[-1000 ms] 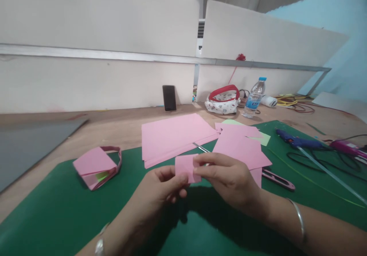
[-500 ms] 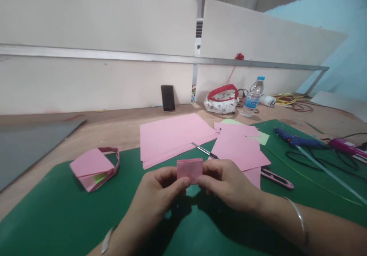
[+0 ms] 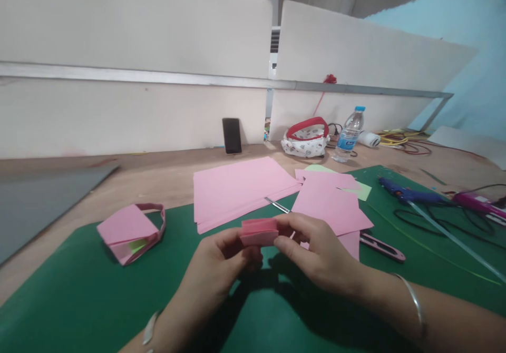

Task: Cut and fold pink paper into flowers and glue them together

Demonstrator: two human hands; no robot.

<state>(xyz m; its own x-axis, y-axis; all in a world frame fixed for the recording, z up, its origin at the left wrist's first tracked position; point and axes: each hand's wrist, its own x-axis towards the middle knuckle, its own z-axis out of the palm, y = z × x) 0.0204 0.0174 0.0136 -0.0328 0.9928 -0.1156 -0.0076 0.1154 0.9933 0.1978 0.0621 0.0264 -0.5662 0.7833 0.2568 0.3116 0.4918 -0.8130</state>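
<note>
Both hands pinch a small folded pink paper (image 3: 259, 232) just above the green cutting mat (image 3: 79, 295). My left hand (image 3: 221, 268) grips its left and under side with thumb and fingers. My right hand (image 3: 316, 253) closes on its right end, thumb below and fingers on top. The paper lies nearly flat, its folded layers showing at the front edge. Metal scissors (image 3: 276, 204) lie just behind the hands, partly hidden by my right hand.
A pink paper bag shape (image 3: 130, 231) sits on the mat at left. Pink sheets (image 3: 237, 187) and smaller pink sheets (image 3: 330, 203) lie behind. A blue glue gun (image 3: 407, 195), pink cutter (image 3: 381, 246), water bottle (image 3: 348, 135), pouch (image 3: 306, 137) and phone (image 3: 231, 135) stand further back.
The pink piece went from an open upright slip to a folded rectangle, and now it is tipped nearly flat between the two hands. The hands stayed in about the same place.
</note>
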